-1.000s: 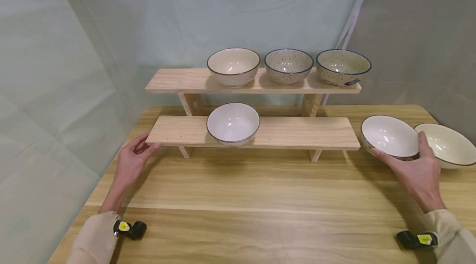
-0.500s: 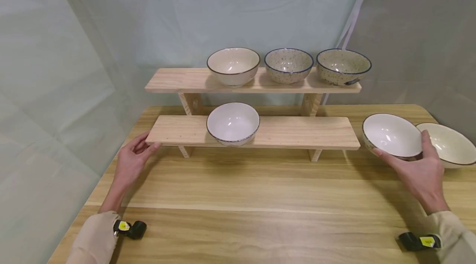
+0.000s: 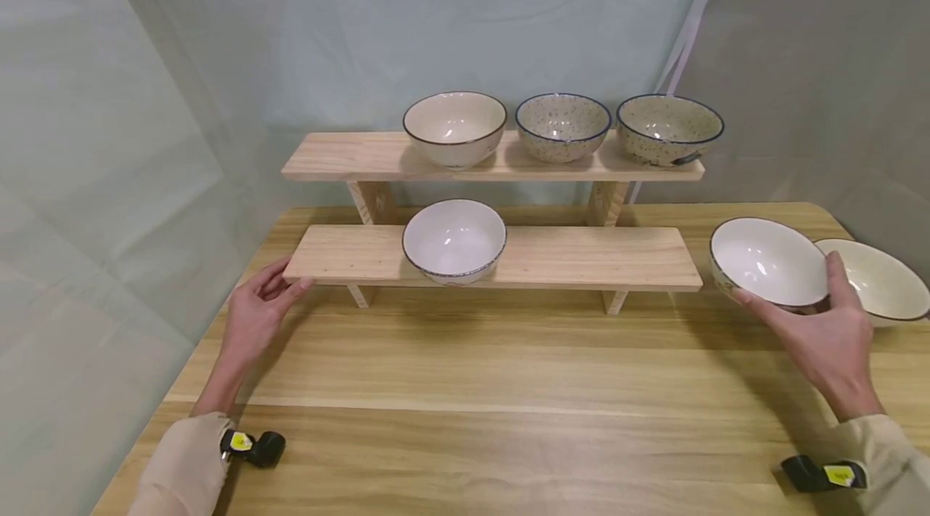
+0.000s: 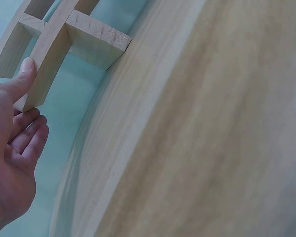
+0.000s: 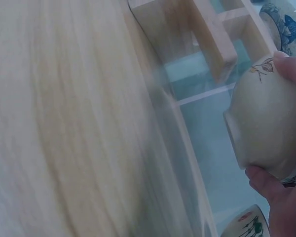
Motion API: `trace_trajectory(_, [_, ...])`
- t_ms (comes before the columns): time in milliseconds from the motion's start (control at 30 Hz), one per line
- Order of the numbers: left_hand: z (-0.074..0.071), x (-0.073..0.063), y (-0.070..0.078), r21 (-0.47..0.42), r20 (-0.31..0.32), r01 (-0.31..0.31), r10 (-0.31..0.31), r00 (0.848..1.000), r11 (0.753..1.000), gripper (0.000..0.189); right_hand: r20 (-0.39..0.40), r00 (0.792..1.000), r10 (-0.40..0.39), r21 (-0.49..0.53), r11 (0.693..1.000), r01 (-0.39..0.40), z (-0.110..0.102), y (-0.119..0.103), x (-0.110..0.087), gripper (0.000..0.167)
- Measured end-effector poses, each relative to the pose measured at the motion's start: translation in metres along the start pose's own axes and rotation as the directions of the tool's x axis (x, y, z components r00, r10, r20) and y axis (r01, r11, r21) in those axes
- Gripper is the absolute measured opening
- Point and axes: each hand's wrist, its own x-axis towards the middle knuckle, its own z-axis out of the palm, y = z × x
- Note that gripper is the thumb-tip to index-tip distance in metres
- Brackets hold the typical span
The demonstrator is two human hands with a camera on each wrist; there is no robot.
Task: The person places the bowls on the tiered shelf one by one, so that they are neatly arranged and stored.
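At the left end of the two-tier wooden shelf (image 3: 581,253), my left hand (image 3: 254,318) pinches the lower board, thumb above and fingers beneath, as the left wrist view also shows. My right hand (image 3: 828,346) holds a white bowl (image 3: 768,262) with a dark rim, off the shelf's right end. The thumb lies at its near side and the fingers at its right. In the right wrist view this bowl (image 5: 266,118) is held clear of the tabletop, its foot ring and a painted sprig showing. Another white bowl (image 3: 454,240) stands on the lower board.
The upper board (image 3: 349,157) bears a cream bowl (image 3: 455,131) and two speckled bowls with blue rims, one in the middle (image 3: 563,128) and one at the right end. Behind my right hand a wide cream bowl (image 3: 882,282) sits on the wooden table (image 3: 465,387). Fabric sheets hang behind.
My right hand has shifted slightly right and up in the head view, carrying the white bowl. My left hand keeps its grip on the shelf board.
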Motion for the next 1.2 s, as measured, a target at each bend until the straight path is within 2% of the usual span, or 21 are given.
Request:
trace_trajectory(333, [-0.001,-0.001,0.0,0.008,0.009,0.009,-0.009,1.0,1.0,0.065,-0.018,1.0,0.008,0.016,1.0,-0.007,-0.002,-0.006,-0.002,0.109])
trace_trajectory(800, [-0.001,-0.001,0.001,0.002,0.013,0.016,-0.016,1.0,1.0,0.066,-0.027,0.999,-0.031,0.005,1.0,0.031,-0.001,-0.013,-0.006,0.105])
trace_trajectory(1033, [-0.001,-0.001,0.001,0.001,0.008,0.021,-0.021,1.0,1.0,0.066,-0.034,0.998,-0.044,0.062,0.997,0.046,-0.001,-0.02,-0.006,0.1])
trace_trajectory(1200, [-0.001,-0.001,0.001,-0.003,0.01,0.019,-0.019,1.0,1.0,0.066,-0.028,0.999,-0.042,0.058,0.997,0.044,-0.002,-0.024,-0.007,0.1])
